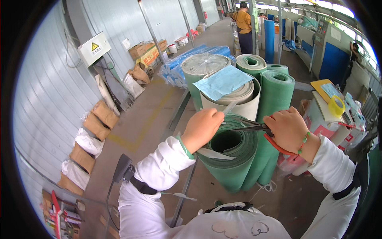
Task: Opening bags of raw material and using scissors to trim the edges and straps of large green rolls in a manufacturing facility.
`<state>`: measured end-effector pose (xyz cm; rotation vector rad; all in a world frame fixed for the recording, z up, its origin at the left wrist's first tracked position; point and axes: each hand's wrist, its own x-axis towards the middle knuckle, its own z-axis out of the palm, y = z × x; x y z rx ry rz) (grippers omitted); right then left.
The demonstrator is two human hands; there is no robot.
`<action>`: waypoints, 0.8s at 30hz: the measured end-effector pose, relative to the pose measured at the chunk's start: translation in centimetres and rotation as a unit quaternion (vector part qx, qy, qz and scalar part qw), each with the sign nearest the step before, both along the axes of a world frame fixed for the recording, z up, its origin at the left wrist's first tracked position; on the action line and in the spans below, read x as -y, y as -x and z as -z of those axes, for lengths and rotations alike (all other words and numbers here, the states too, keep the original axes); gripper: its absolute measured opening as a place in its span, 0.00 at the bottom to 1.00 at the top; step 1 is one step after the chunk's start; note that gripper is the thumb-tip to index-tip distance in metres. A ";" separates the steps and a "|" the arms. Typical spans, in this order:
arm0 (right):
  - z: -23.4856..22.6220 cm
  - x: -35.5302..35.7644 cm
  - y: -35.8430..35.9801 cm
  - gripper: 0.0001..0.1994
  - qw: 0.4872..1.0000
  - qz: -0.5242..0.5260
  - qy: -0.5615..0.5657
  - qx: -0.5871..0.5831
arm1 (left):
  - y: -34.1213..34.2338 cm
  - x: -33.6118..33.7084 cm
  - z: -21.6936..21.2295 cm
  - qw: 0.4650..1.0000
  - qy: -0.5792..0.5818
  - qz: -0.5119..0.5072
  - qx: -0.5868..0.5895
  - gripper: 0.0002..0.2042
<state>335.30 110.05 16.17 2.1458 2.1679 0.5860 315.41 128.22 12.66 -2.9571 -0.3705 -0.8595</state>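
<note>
On a workshop floor (151,119), the left hand (202,128) pinched a clear strip (229,108) above a green roll (232,153); the right hand (288,128) gripped scissors (254,127).

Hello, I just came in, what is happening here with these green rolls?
A person in white sleeves stands over upright rolls of green material. The left hand pinches a thin clear strip, probably tape or plastic, above the nearest green roll. The right hand holds red-handled scissors with the blades pointing at that strip. A blue sheet of paper lies on a white roll behind. Another person stands far down the aisle.
</note>
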 end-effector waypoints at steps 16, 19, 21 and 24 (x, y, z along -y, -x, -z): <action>-0.8 -0.1 1.4 0.07 0.993 0.000 0.113 0.020 | 0.3 1.5 -0.4 0.963 0.137 0.039 0.227 0.05; -0.9 1.4 -0.6 0.07 0.994 0.027 0.094 -0.048 | 4.3 -1.1 -2.6 0.900 0.355 0.009 0.253 0.04; -1.8 3.2 -1.2 0.08 0.985 0.018 0.062 -0.163 | 8.5 -6.5 -3.1 0.970 0.225 -0.051 0.081 0.09; -2.1 4.7 -2.0 0.10 0.993 0.021 0.020 -0.116 | 11.9 -6.5 -2.7 0.838 -0.229 -0.375 -0.325 0.11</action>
